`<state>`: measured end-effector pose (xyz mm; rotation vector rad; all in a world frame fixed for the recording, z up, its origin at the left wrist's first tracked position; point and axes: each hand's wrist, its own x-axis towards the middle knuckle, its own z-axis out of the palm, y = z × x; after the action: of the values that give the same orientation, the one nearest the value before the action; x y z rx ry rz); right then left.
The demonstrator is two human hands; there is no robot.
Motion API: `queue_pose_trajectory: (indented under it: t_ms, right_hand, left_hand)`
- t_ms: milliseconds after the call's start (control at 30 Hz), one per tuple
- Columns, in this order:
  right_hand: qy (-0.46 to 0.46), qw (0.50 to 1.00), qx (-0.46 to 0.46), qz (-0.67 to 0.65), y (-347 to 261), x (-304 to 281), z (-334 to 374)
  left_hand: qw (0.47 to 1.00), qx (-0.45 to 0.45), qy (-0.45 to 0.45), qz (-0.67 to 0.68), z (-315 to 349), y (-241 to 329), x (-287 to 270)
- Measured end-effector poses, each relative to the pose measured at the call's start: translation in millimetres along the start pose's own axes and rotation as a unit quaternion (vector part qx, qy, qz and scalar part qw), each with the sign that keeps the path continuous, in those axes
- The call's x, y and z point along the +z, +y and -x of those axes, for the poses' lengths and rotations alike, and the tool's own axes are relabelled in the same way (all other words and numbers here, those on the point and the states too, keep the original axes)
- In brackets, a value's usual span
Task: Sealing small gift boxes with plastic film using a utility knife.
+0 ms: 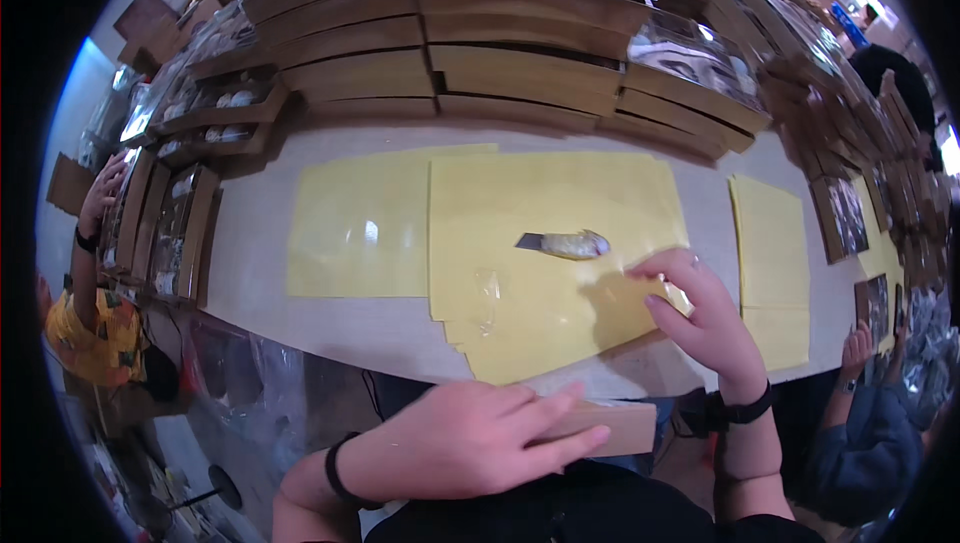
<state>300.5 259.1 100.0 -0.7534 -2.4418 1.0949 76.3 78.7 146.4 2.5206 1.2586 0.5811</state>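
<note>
A shallow brown cardboard box is close to my body, beyond the near table edge. My left hand lies across it, fingers over its side; the thumb's grip is hidden. My right hand hovers at the near right of a stack of yellow sheets, thumb and forefinger apart. A small shiny pale patch shows between them; I cannot tell whether it is a loose piece or the sheet. On the stack lies a utility knife, its dark blade pointing left and its handle wrapped in clear film.
More yellow sheets lie to the left, others to the right. Stacked cardboard boxes wall off the back of the table. A co-worker's hand touches boxes at far left; another co-worker's hand is at far right.
</note>
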Motion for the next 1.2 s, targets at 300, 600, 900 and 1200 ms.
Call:
queue_pose_trajectory:
  t_ms: [300,600,900,1200]
  right_hand:
    - [-0.114,0.954,-0.13,0.246,6,35,-80]
    - [-0.141,0.988,-0.059,0.014,-52,46,-119]
    - [-0.141,0.978,-0.126,-0.093,-52,133,-170]
    - [-0.203,0.969,-0.094,-0.105,-51,175,-172]
  left_hand:
    - [0.935,-0.07,0.068,0.341,41,-52,-16]
    - [0.772,-0.559,0.236,-0.19,111,-104,14]
    - [0.782,-0.497,0.307,-0.216,125,-110,33]
    - [0.799,-0.453,0.328,-0.22,131,-121,34]
